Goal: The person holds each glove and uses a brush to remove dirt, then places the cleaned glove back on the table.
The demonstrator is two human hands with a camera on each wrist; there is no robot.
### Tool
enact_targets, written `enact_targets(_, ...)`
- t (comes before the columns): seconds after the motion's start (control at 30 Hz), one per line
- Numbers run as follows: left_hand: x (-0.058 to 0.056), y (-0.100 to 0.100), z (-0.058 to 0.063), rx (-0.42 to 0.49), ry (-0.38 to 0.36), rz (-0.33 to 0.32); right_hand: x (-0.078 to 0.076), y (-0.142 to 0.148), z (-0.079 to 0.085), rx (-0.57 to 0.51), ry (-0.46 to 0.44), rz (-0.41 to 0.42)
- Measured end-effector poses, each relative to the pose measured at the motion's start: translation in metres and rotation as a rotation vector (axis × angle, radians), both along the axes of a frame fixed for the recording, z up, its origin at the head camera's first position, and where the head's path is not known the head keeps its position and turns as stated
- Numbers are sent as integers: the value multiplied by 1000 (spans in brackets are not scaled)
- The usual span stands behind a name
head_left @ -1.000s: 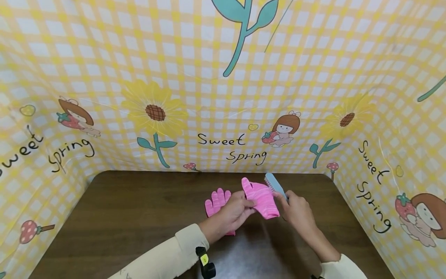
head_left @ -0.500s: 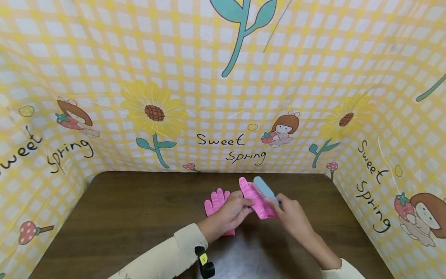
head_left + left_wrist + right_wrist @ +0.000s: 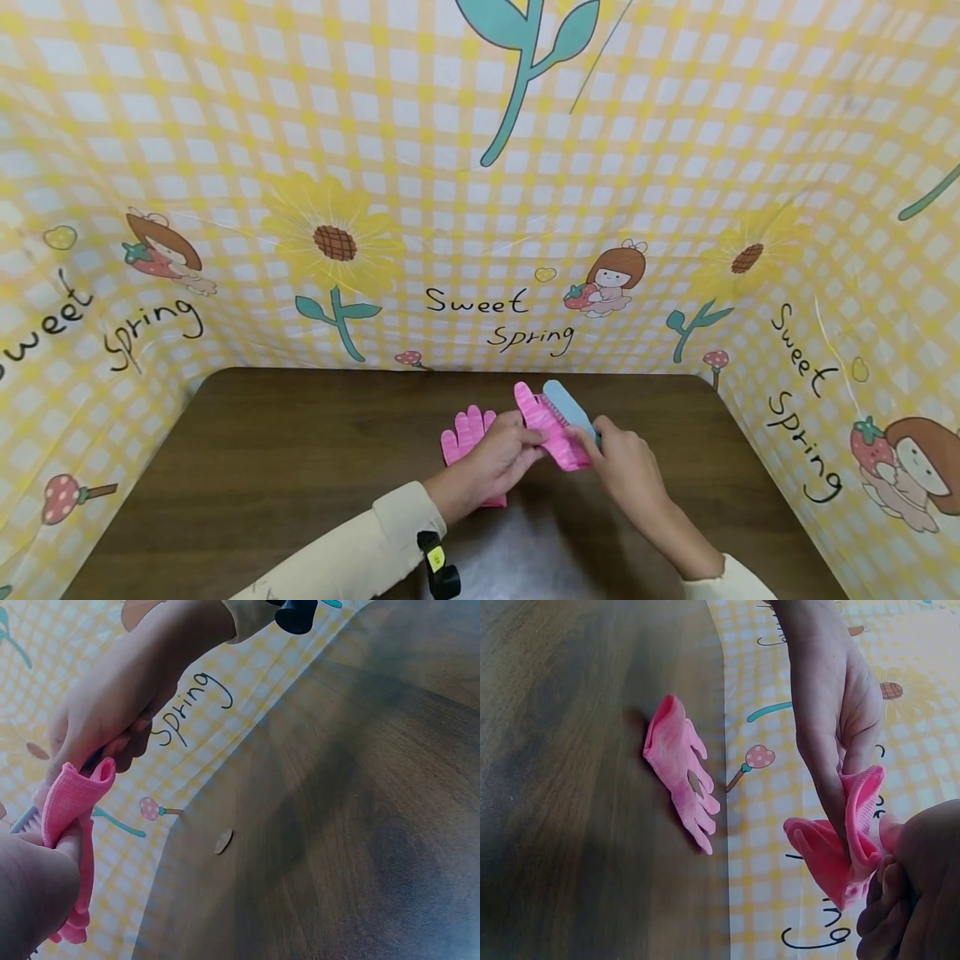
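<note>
My left hand (image 3: 510, 454) pinches a pink knit glove (image 3: 557, 446) between thumb and fingers, holding it up over the table. In my right hand (image 3: 633, 467) is a light blue brush (image 3: 572, 407), gripped by its handle. Its bristles face the glove and lie along it. The glove's cuff (image 3: 69, 796) gapes in the left wrist view, with a bit of the bristles (image 3: 30, 820) showing beside it. A second pink glove (image 3: 676, 750) lies flat on the table, partly hidden behind my left hand in the head view.
The dark wooden table (image 3: 300, 467) is enclosed at the back and sides by a yellow checked cloth (image 3: 465, 217) with printed flowers and lettering. A black wrist device (image 3: 438, 567) sits at my left sleeve.
A second ago the brush stood at the held glove's right edge. My right hand has since brought it left over the glove, where it has barely moved this last half second.
</note>
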State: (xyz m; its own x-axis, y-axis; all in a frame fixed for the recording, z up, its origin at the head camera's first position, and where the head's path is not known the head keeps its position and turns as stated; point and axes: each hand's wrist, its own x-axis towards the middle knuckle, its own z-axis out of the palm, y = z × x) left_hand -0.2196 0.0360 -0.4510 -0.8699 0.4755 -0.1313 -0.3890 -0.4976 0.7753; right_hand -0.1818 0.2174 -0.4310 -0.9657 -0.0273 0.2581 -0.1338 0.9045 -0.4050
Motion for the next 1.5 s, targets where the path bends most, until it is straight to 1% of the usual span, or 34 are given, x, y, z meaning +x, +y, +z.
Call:
enact_targets(0.17, 0, 0, -1, -1, 4, -2, -2, 2, -2, -9, -7, -17)
enact_targets(0.33, 1, 1, 0, 1, -9, -8, -4, 4, -3, -15, -17, -27)
enact_targets(0.63, 2, 4, 0, -11, -9, 4, -8, 8, -3, -27, -36, -47)
enact_targets(0.97, 2, 6, -1, -11, -5, 0, -11, 13, -6, -32, -45, -74)
enact_targets(1.23, 3, 6, 0, -8, -38, -8, -12, 17, -7, -26, -59, -101)
enact_targets(1.5, 4, 9, -1, -5, -43, 14, -13, 21, -10, -17, -60, -105)
